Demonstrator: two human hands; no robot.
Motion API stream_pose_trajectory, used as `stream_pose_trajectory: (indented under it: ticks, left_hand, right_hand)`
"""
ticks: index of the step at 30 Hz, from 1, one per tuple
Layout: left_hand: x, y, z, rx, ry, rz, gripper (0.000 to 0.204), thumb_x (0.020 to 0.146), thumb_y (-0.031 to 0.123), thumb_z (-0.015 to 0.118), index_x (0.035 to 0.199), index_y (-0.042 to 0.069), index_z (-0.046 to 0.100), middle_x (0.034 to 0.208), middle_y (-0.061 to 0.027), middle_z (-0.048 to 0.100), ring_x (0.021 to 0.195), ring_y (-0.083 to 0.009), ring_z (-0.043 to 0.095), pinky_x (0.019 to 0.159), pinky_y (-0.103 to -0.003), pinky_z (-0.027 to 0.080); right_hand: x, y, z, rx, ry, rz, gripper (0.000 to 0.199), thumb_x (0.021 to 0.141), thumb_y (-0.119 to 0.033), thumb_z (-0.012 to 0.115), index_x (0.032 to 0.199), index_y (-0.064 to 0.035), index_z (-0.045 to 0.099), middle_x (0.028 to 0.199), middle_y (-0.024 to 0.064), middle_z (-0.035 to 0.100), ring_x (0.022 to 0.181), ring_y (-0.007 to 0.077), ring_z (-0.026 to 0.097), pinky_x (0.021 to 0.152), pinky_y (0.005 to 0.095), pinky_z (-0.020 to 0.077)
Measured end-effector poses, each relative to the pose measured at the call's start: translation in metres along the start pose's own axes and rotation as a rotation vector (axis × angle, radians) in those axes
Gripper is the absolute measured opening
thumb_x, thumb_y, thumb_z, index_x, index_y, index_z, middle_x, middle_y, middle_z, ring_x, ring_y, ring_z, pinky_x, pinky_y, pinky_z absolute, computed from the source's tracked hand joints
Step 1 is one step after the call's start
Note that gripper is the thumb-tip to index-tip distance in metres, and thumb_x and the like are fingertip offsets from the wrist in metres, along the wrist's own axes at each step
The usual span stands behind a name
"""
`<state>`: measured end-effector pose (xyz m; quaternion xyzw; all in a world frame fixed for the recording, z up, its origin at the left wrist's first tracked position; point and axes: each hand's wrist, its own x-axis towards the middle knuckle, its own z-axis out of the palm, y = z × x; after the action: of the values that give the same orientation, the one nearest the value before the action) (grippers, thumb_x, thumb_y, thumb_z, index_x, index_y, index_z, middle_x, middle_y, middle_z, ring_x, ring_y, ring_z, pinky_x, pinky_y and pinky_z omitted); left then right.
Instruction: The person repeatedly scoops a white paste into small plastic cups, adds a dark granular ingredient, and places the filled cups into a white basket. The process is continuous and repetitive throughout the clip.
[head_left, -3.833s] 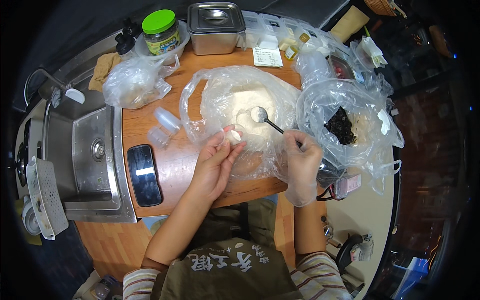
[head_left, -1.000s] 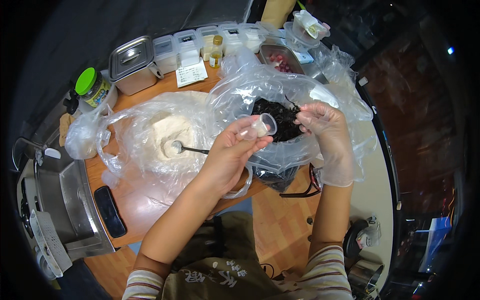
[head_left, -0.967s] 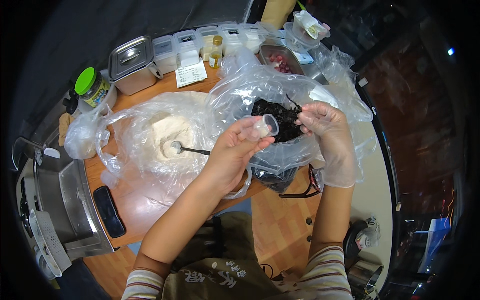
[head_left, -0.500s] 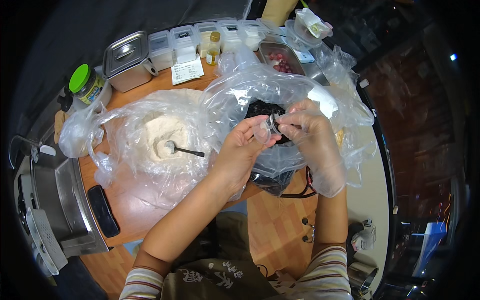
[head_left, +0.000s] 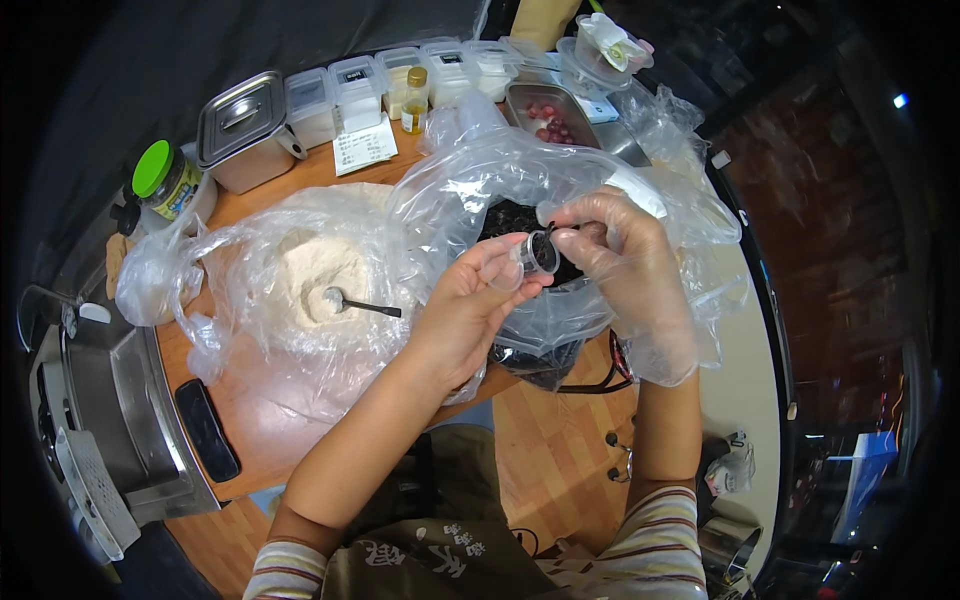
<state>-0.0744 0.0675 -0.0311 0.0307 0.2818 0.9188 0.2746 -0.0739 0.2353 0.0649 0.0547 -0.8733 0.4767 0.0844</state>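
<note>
Your bare left hand (head_left: 470, 295) holds a small clear plastic cup (head_left: 541, 253) between thumb and fingers, tilted so that its mouth faces your right, with dark shreds (head_left: 515, 218) visible inside it and in the open clear bag behind. Your gloved right hand (head_left: 638, 262) is just beside that mouth, its thumb and forefinger narrowed close together, though whether they pinch any shreds cannot be told. Left of both hands, a black-handled spoon (head_left: 372, 307) rests in pale powder (head_left: 325, 268) within another clear bag.
</note>
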Motion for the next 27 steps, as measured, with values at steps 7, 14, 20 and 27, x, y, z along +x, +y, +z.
stream_pose_trajectory:
  ticks: [7, 14, 20, 27]
  left_hand:
    - [-0.002, -0.001, 0.001, -0.013, 0.016, 0.001, 0.039, 0.099, 0.010, 0.061, 0.134, 0.000, 0.048, 0.126, -0.0109, 0.059, 0.114, -0.0275, 0.062, 0.105, -0.035, 0.048]
    - [-0.001, -0.003, 0.005, -0.009, -0.001, 0.017, 0.038, 0.099, 0.006, 0.059, 0.134, -0.001, 0.047, 0.127, -0.0116, 0.058, 0.115, -0.0271, 0.062, 0.106, -0.036, 0.048]
    - [-0.006, -0.001, 0.012, -0.012, 0.001, -0.003, 0.040, 0.100, 0.004, 0.054, 0.139, -0.002, 0.043, 0.123, -0.0129, 0.059, 0.115, -0.0266, 0.061, 0.105, -0.036, 0.048]
    - [0.004, -0.002, 0.010, 0.027, -0.082, -0.057, 0.048, 0.102, 0.009, 0.054, 0.145, -0.003, 0.036, 0.121, -0.0135, 0.060, 0.110, -0.0220, 0.061, 0.098, -0.031, 0.050]
  right_hand:
    - [-0.005, 0.006, 0.011, 0.096, -0.070, -0.053, 0.014, 0.084, -0.001, 0.073, 0.098, -0.0008, 0.074, 0.088, 0.0027, 0.063, 0.072, 0.0086, 0.055, 0.065, 0.0230, 0.0462]
    - [-0.018, 0.003, 0.016, 0.106, -0.018, -0.044, 0.013, 0.085, -0.001, 0.072, 0.098, -0.0007, 0.074, 0.090, 0.0036, 0.065, 0.072, 0.0104, 0.056, 0.067, 0.0241, 0.0472]
    - [-0.017, 0.009, 0.011, 0.084, 0.123, -0.103, 0.017, 0.078, 0.004, 0.076, 0.094, -0.0013, 0.074, 0.089, 0.0030, 0.061, 0.076, 0.0115, 0.055, 0.068, 0.0248, 0.0465]
    - [-0.004, 0.018, -0.006, -0.058, -0.087, -0.086, 0.018, 0.078, 0.003, 0.077, 0.095, -0.0031, 0.075, 0.091, 0.0041, 0.055, 0.081, 0.0137, 0.054, 0.073, 0.0271, 0.0457]
